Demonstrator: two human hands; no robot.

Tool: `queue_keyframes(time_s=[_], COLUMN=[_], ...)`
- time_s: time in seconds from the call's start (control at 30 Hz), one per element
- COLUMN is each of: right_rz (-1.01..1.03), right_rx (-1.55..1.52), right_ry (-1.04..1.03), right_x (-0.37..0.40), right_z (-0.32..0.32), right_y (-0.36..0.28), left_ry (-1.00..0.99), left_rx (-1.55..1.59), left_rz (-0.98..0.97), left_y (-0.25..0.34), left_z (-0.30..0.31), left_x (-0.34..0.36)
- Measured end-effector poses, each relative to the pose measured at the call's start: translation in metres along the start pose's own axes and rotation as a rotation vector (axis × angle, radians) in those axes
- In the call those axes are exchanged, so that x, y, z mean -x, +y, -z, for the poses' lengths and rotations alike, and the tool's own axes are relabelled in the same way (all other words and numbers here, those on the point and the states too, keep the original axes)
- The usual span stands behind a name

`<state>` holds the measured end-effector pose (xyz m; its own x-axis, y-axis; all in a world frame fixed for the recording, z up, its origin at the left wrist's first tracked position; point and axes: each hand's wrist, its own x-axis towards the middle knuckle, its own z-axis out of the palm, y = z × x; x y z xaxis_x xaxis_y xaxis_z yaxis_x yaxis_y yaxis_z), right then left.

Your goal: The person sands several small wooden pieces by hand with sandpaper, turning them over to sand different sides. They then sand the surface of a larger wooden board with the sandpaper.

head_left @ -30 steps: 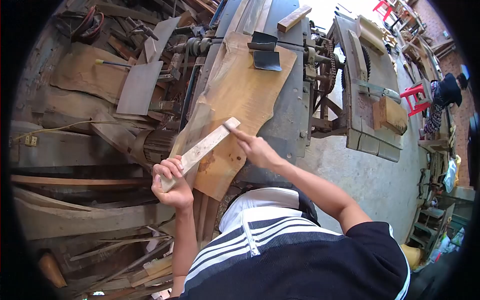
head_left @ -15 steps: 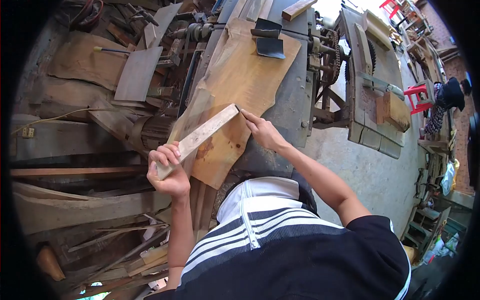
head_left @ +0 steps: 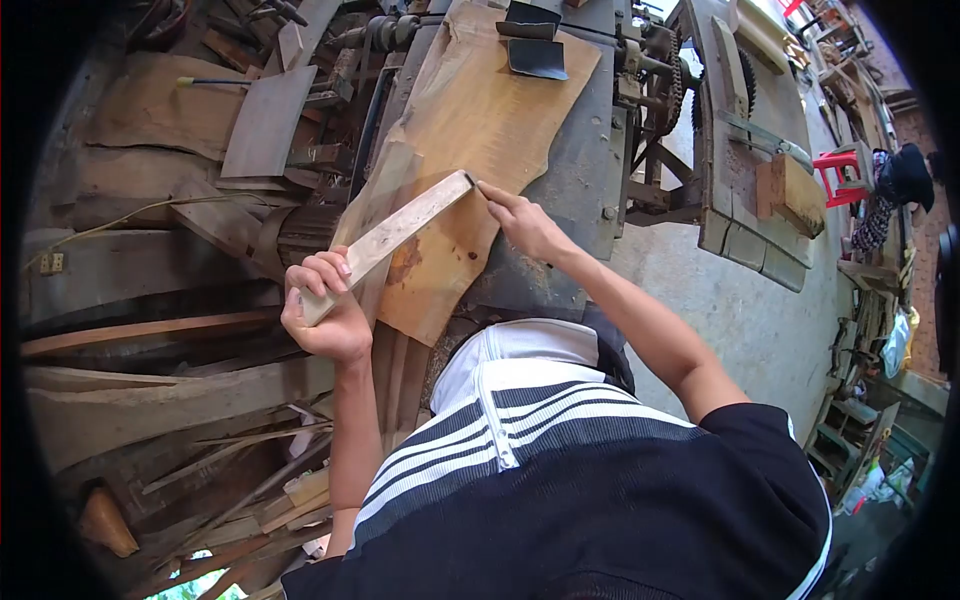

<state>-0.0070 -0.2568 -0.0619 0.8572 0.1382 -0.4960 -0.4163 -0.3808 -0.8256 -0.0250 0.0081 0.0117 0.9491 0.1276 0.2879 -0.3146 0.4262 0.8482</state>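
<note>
My left hand (head_left: 330, 305) is wrapped round the lower end of a pale, straight wooden bar (head_left: 400, 228), its fingers over the top face. The bar slants up to the right, above a large wooden slab (head_left: 490, 130) with a wavy natural edge. At the bar's upper end is my right hand (head_left: 530, 228), index finger stretched to the dark end edge and other fingers curled. Whether something small is pinched there is hidden. Farther up the slab lie dark, bent sheets that look like sandpaper (head_left: 537, 58).
The slab lies on a grey metal machine bed (head_left: 578, 140). Right of it stands a saw table (head_left: 735, 200) carrying a wooden block (head_left: 797, 195). Stacked boards (head_left: 170, 400) and a motor (head_left: 300, 235) are on the left. A person (head_left: 895, 190) is near a red stool (head_left: 838, 178).
The view has tilted slightly, so the slab and machines appear higher. Both hands and the bar have shifted a little up and left in the picture. The left-hand grip is the same.
</note>
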Motion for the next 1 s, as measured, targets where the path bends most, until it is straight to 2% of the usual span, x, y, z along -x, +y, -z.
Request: queue_keyframes(time_s=[0.03, 0.1, 0.23, 0.43, 0.47, 0.5, 0.57, 0.6, 0.67, 0.73, 0.8, 0.83, 0.9, 0.93, 1.0], right_rz=[0.006, 0.157, 0.210, 0.275, 0.192, 0.195, 0.293, 0.189, 0.190, 0.179, 0.029, 0.036, 0.233, 0.236, 0.074], right_rx=[0.001, 0.066, 0.078, 0.121, 0.126, 0.130, 0.148, 0.143, 0.168, 0.190, 0.106, 0.109, 0.210, 0.212, 0.130], right_ry=[0.001, 0.035, 0.042, 0.081, 0.058, 0.063, 0.183, 0.080, 0.049, 0.021, -0.002, 0.000, 0.112, 0.115, 0.070], right_x=[0.002, 0.018, 0.005, 0.023, 0.009, 0.000, -0.012, 0.003, 0.023, 0.025, 0.008, 0.006, 0.011, 0.007, 0.005], right_z=[-0.006, -0.016, -0.015, -0.024, -0.017, -0.017, -0.021, -0.017, -0.014, -0.010, 0.000, -0.004, -0.016, -0.012, -0.007], right_y=[0.003, -0.001, 0.004, -0.009, 0.001, 0.011, 0.023, 0.003, -0.015, -0.013, -0.005, 0.000, 0.005, 0.007, 0.010], left_ry=[-0.002, 0.021, 0.010, 0.024, 0.025, 0.026, 0.021, 0.016, 0.015, 0.012, 0.006, 0.004, 0.012, 0.011, 0.015], left_rx=[0.000, 0.015, 0.028, 0.027, 0.026, 0.025, 0.020, 0.012, 0.022, 0.036, -0.007, -0.005, 0.011, 0.014, 0.017], left_rz=[-0.006, 0.003, 0.006, 0.026, 0.023, 0.015, 0.000, -0.009, -0.010, 0.002, -0.004, -0.011, -0.010, -0.014, -0.006], left_y=[0.001, -0.001, -0.002, 0.001, 0.001, 0.000, -0.001, -0.002, -0.002, -0.003, -0.001, -0.001, -0.002, -0.003, -0.003], left_z=[0.000, -0.001, 0.005, 0.003, 0.002, 0.000, 0.000, 0.001, 0.004, 0.004, 0.001, 0.001, 0.001, 0.001, 0.003], left_x=[0.000, 0.000, 0.003, 0.011, 0.012, 0.011, 0.011, 0.010, 0.009, 0.012, 0.011, 0.010, 0.011, 0.009, 0.012])
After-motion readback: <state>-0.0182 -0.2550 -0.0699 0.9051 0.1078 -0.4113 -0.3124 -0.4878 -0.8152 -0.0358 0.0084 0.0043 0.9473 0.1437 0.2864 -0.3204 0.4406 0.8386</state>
